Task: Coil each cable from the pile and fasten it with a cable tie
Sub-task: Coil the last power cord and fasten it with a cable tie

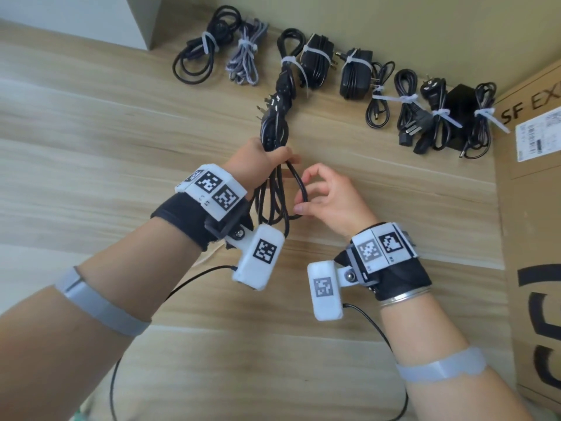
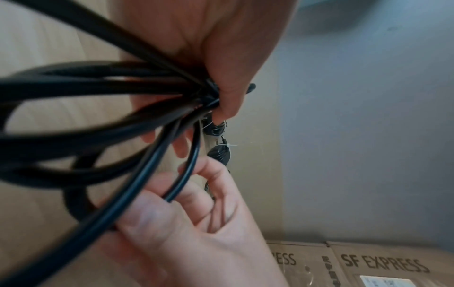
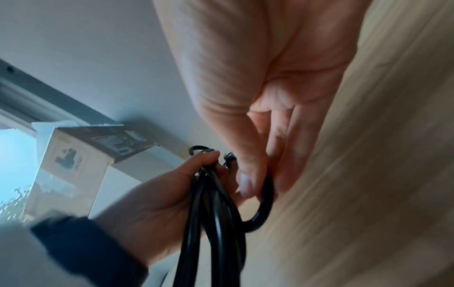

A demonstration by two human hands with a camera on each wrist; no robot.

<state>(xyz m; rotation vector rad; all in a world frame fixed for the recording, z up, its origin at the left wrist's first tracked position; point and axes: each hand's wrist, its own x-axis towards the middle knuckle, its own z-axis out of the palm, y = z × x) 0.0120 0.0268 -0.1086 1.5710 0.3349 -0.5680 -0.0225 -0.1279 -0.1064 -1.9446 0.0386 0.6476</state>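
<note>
A black power cable (image 1: 274, 123), folded into long loops, hangs from my left hand (image 1: 261, 159), which grips the bundle around its middle above the wooden table (image 1: 91, 132). Its plug end (image 1: 267, 107) points away towards the back wall. My right hand (image 1: 321, 196) pinches one loose loop (image 1: 303, 189) of the same cable between thumb and fingers, just right of the left hand. In the left wrist view the strands (image 2: 98, 87) fan out from my left hand (image 2: 233, 58) towards my right hand (image 2: 196, 223). The right wrist view shows my thumb (image 3: 245, 180) pressed on the loop (image 3: 265, 209).
Several coiled cables and adapters (image 1: 315, 65), each bound with a white tie (image 1: 209, 44), lie in a row along the back wall. A cardboard box (image 1: 540, 208) printed SF EXPRESS stands at the right edge. A white box (image 1: 142, 22) is at the back left.
</note>
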